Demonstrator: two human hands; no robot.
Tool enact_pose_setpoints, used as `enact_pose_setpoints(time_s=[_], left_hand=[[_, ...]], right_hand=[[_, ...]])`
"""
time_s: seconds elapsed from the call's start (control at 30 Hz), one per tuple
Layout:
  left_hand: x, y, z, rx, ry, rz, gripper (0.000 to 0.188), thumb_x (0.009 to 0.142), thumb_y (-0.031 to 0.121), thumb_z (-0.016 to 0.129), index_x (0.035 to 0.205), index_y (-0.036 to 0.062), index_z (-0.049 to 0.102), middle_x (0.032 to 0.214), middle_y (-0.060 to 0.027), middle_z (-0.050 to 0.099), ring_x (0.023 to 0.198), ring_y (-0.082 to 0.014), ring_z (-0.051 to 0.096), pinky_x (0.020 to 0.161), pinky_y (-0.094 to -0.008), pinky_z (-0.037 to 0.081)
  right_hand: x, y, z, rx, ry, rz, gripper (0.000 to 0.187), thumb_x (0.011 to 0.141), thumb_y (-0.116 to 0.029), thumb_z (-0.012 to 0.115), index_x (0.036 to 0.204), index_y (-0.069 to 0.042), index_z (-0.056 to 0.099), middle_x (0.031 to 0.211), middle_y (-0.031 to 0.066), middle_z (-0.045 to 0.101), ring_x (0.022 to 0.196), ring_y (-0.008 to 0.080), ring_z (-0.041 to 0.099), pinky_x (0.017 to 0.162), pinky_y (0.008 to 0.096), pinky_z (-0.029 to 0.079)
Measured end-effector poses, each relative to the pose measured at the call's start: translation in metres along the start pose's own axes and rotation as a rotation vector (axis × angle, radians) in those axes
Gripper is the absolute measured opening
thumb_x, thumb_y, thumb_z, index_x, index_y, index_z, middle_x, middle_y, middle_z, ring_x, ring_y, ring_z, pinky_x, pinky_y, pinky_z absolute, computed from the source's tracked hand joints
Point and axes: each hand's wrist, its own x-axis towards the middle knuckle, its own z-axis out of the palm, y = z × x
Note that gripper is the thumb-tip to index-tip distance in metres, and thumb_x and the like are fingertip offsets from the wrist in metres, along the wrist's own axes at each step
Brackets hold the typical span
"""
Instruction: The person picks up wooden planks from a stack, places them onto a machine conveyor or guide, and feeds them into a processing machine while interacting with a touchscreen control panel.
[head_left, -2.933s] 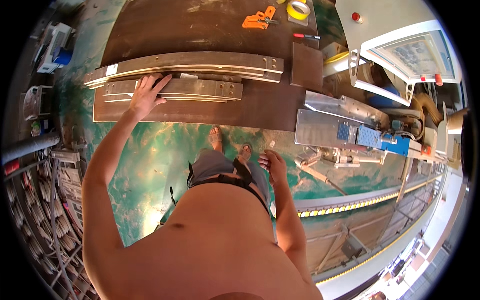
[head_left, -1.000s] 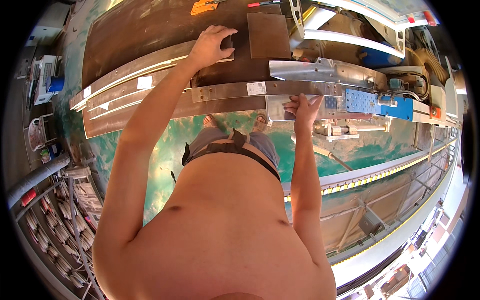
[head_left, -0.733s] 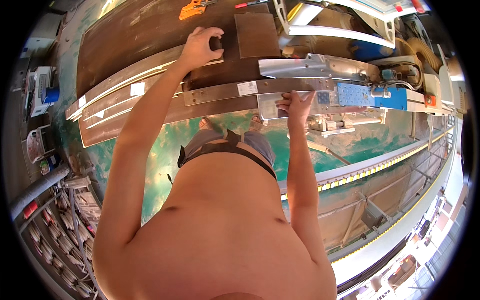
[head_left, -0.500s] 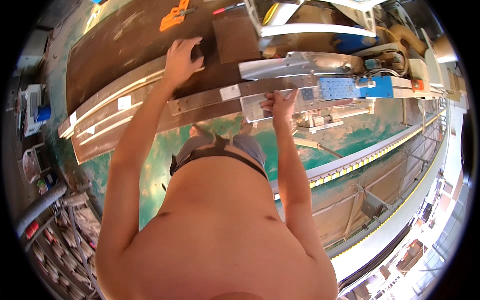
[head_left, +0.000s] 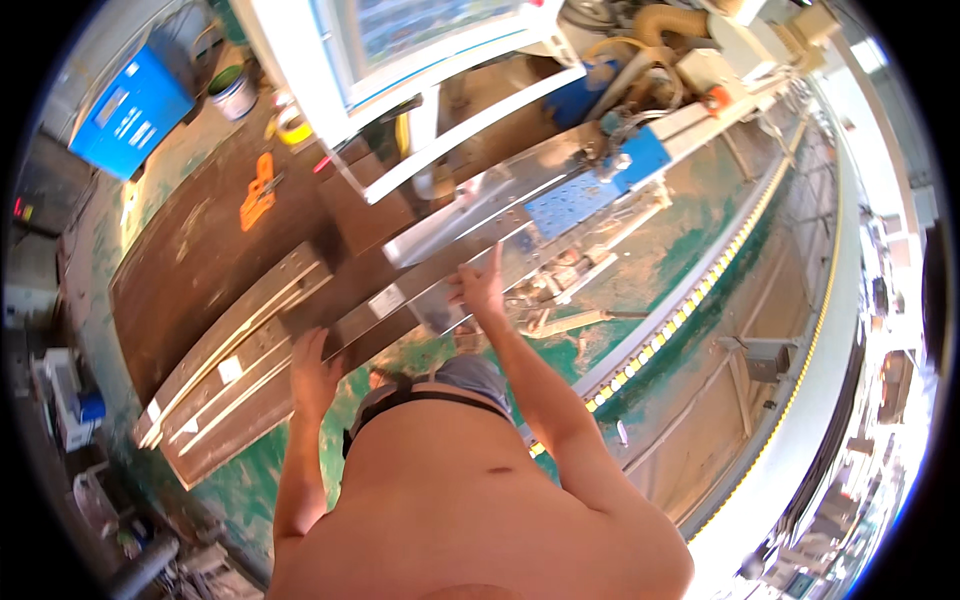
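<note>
My left hand (head_left: 314, 375) lies at the near left end of a long brown strip (head_left: 420, 292), thumb apart from the fingers; whether it grips the edge is unclear. Fingers spread, my right hand (head_left: 483, 290) presses on a shiny metal plate (head_left: 433, 309) beside this strip. A white label (head_left: 386, 300) sits on the strip. Further right, the strip leads toward a blue perforated plate (head_left: 570, 204) of a machine. Left of my left hand are brown boards (head_left: 215, 440) with thin pale strips (head_left: 235, 400) lying on them.
An orange clamp-like tool (head_left: 258, 192) lies on the dark brown tabletop (head_left: 165, 290). A white-framed screen (head_left: 430, 45) overhangs the far side. Beyond stand a blue box (head_left: 132, 112) and a bucket (head_left: 232, 93). To the right runs a long rail with yellow marks (head_left: 690, 305).
My left hand has come back toward me from over the table to the strip's end. The right hand stays on the metal plate. The whole view has turned, bringing the blue box in.
</note>
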Motion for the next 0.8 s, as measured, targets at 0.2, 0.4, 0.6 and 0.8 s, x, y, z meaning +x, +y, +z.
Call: enact_pose_setpoints(time_s=[0.2,0.4,0.6,0.8], left_hand=[[0.003,0.002,-0.003,0.057,-0.09,-0.055,0.052,0.077,0.003,0.069,0.126,-0.0003,0.053,0.128,-0.0193,0.053,0.12,-0.0394,0.047,0.1,-0.0452,0.042],[0.001,-0.006,0.009,0.077,-0.057,-0.084,0.052,0.078,0.003,0.069,0.127,-0.001,0.052,0.129,-0.0195,0.052,0.119,-0.039,0.049,0.1,-0.0456,0.042],[0.003,-0.004,0.016,0.096,0.016,-0.072,0.052,0.077,0.003,0.069,0.126,-0.0006,0.053,0.126,-0.0197,0.054,0.116,-0.0392,0.051,0.099,-0.046,0.042],[0.006,0.0,0.015,0.056,0.016,-0.169,0.055,0.073,0.001,0.072,0.125,0.0016,0.055,0.121,-0.0189,0.058,0.114,-0.038,0.053,0.098,-0.0452,0.043]], right_hand=[[0.0,-0.001,0.002,-0.033,-0.034,0.005,0.092,0.093,-0.008,0.053,0.149,-0.017,-0.02,0.085,0.0179,0.067,0.054,0.0227,0.064,0.045,0.0336,0.054],[-0.002,-0.004,-0.001,-0.008,-0.044,-0.001,0.093,0.093,-0.009,0.053,0.149,-0.014,-0.021,0.084,0.0177,0.066,0.054,0.023,0.065,0.046,0.0332,0.054],[-0.002,-0.006,-0.001,0.011,-0.081,0.029,0.091,0.093,-0.009,0.051,0.149,-0.016,-0.02,0.087,0.0188,0.066,0.057,0.0239,0.065,0.049,0.0336,0.055],[-0.006,0.001,-0.003,0.151,-0.036,0.011,0.09,0.091,-0.009,0.053,0.151,-0.014,-0.014,0.089,0.0197,0.066,0.057,0.0241,0.066,0.049,0.0336,0.056]])
